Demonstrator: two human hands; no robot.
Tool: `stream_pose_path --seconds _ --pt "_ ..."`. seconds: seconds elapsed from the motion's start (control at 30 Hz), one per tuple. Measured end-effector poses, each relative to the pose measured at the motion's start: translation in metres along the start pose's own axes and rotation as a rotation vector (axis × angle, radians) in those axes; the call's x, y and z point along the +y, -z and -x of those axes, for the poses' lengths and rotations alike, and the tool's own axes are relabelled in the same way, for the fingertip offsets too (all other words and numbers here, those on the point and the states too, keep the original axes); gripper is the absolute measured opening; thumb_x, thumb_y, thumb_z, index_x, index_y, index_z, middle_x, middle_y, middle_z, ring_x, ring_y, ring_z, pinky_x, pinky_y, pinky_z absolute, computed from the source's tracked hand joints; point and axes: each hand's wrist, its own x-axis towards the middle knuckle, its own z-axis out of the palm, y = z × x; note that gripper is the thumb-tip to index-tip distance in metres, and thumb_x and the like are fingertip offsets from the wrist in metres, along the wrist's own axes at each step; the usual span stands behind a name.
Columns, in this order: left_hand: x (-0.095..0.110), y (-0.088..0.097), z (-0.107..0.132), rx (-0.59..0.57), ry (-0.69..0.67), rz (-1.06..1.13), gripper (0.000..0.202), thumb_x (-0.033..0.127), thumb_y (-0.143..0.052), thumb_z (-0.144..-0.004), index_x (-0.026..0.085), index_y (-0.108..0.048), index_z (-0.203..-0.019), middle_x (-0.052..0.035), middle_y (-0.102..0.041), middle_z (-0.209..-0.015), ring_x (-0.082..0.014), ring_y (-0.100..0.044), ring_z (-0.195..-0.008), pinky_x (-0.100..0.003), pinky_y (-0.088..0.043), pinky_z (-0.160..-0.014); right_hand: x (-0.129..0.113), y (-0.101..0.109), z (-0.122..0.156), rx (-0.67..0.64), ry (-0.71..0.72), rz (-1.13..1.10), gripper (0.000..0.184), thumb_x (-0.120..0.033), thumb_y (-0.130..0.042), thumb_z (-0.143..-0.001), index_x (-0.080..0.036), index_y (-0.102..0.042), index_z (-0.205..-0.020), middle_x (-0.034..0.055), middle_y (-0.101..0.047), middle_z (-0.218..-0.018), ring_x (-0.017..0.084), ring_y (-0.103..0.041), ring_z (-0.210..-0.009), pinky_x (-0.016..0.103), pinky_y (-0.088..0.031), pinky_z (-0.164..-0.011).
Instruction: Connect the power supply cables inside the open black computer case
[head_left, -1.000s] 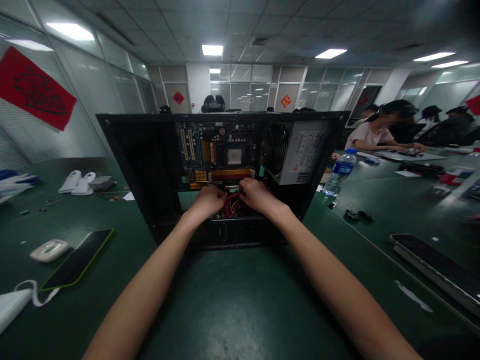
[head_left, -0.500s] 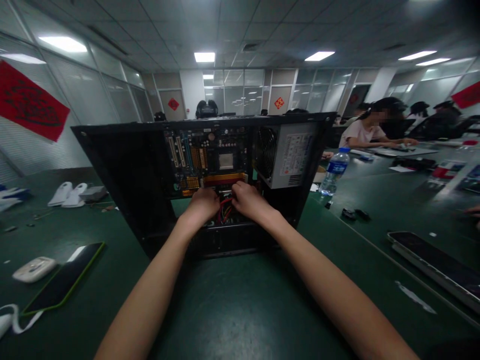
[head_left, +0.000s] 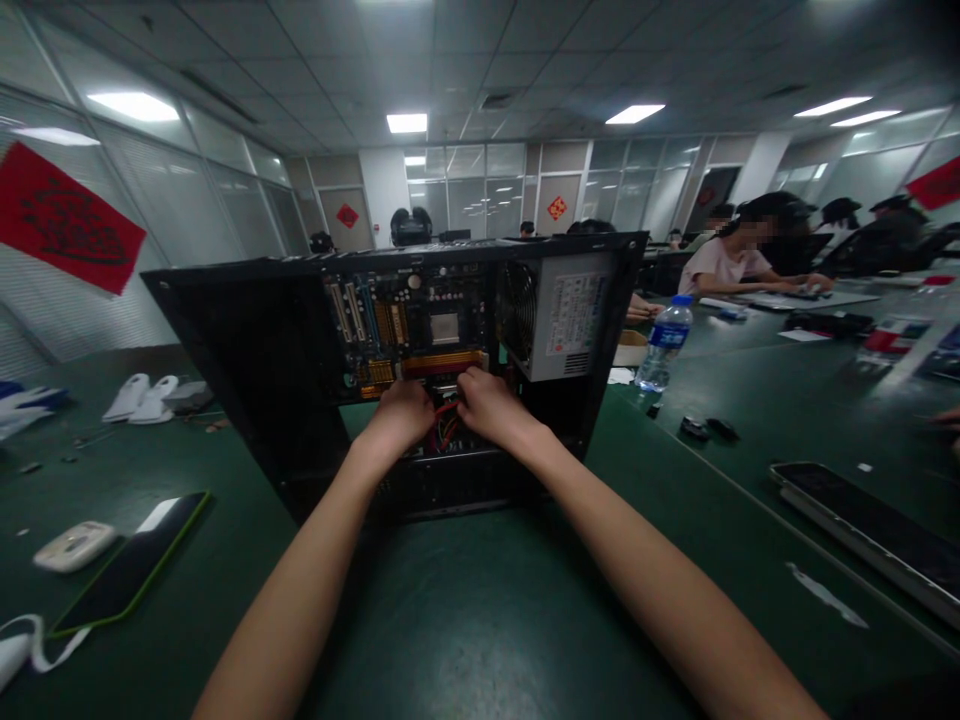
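Note:
An open black computer case stands on the green table, its inside facing me. Within it, a motherboard with a bare square processor fills the upper middle. A silver power supply with a fan sits at the upper right. My left hand is closed at the board's lower edge, near the orange and red memory slots. Level with it, my right hand is closed too. Thin coloured wires run between the hands. Both sets of fingertips are hidden, so what they grip cannot be made out.
On the left lie a phone with a green edge, a white case and white slippers. To the right are a water bottle, small black parts and a long dark device. A person works farther off.
The case has turned slightly, its upper right corner shifting left and a little down. Both my hands have moved slightly left with it and remain closed at the same place.

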Motion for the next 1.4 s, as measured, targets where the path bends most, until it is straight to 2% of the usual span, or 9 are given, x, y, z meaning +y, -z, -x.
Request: stream_pose_path --seconds 0.13,0.4,0.6,0.83,0.97,1.1,1.23,1.4 --pt "0.000 0.002 0.000 -0.021 0.014 0.001 0.035 0.023 -0.047 -0.092 0.010 -0.079 -0.095 -0.0208 -0.077 -0.097 -0.0304 -0.073 -0.098 -0.033 -0.052 -0.082 -0.001 0.002 0.000 -0.015 -0.002 -0.001 0.017 -0.013 -0.056 -0.092 -0.011 -0.064 -0.107 0.0127 -0.065 -0.116 0.025 -0.064 -0.105 0.030 -0.048 -0.086" --pt "-0.002 0.000 -0.004 -0.038 0.023 0.008 0.036 0.027 -0.048 -0.092 0.012 -0.080 -0.097 -0.0202 -0.078 -0.101 -0.0306 -0.073 -0.101 -0.033 -0.053 -0.083 -0.002 0.002 -0.001 -0.038 -0.003 0.002 0.020 -0.013 -0.056 -0.092 -0.010 -0.064 -0.110 0.0141 -0.064 -0.117 0.025 -0.064 -0.106 0.031 -0.048 -0.088" --pt "0.002 -0.001 -0.005 0.011 0.047 0.031 0.035 0.023 -0.047 -0.091 0.009 -0.078 -0.100 -0.0219 -0.077 -0.101 -0.0307 -0.074 -0.099 -0.033 -0.053 -0.082 0.000 0.000 -0.001 -0.028 -0.001 0.000 0.020 -0.012 -0.056 -0.091 -0.010 -0.064 -0.109 0.0141 -0.065 -0.116 0.026 -0.064 -0.105 0.031 -0.049 -0.088" --pt "0.015 0.000 -0.001 0.041 0.046 0.008 0.035 0.017 -0.046 -0.090 0.005 -0.075 -0.107 -0.0240 -0.076 -0.102 -0.0306 -0.073 -0.099 -0.033 -0.053 -0.082 0.003 -0.003 -0.002 -0.015 -0.008 0.000 0.020 -0.010 -0.053 -0.090 -0.010 -0.064 -0.107 0.0147 -0.064 -0.115 0.025 -0.064 -0.106 0.031 -0.049 -0.089" --pt "0.015 -0.001 -0.001 0.046 0.045 0.027 0.036 0.022 -0.046 -0.092 0.007 -0.075 -0.107 -0.0246 -0.075 -0.104 -0.0322 -0.073 -0.098 -0.035 -0.053 -0.079 0.003 -0.001 0.001 -0.017 -0.018 0.002 0.020 -0.009 -0.053 -0.091 -0.010 -0.065 -0.107 0.0146 -0.065 -0.115 0.025 -0.065 -0.104 0.031 -0.049 -0.088" --pt "0.003 -0.002 -0.007 0.002 0.019 0.098 0.034 0.027 -0.049 -0.092 0.012 -0.079 -0.095 -0.0188 -0.077 -0.093 -0.0289 -0.073 -0.089 -0.032 -0.050 -0.073 0.002 0.002 0.001 -0.025 -0.007 -0.016 0.019 -0.012 -0.054 -0.092 -0.010 -0.064 -0.109 0.0145 -0.064 -0.116 0.024 -0.064 -0.104 0.031 -0.049 -0.089" --pt "-0.008 -0.002 -0.014 -0.055 -0.031 0.183 0.036 0.032 -0.050 -0.093 0.013 -0.080 -0.084 -0.0127 -0.076 -0.080 -0.0229 -0.070 -0.076 -0.028 -0.042 -0.064 0.003 0.003 -0.001 0.023 0.032 -0.007 0.018 -0.012 -0.056 -0.092 -0.010 -0.064 -0.108 0.0150 -0.062 -0.120 0.024 -0.059 -0.111 0.031 -0.047 -0.093" --pt "-0.019 -0.001 -0.015 -0.041 -0.081 0.260 0.039 0.039 -0.050 -0.093 0.015 -0.080 -0.085 -0.0077 -0.074 -0.075 -0.0208 -0.066 -0.073 -0.027 -0.036 -0.061 0.003 0.004 -0.002 0.009 0.028 0.013 0.018 -0.012 -0.053 -0.094 -0.009 -0.063 -0.109 0.0150 -0.066 -0.115 0.025 -0.061 -0.109 0.032 -0.048 -0.092"
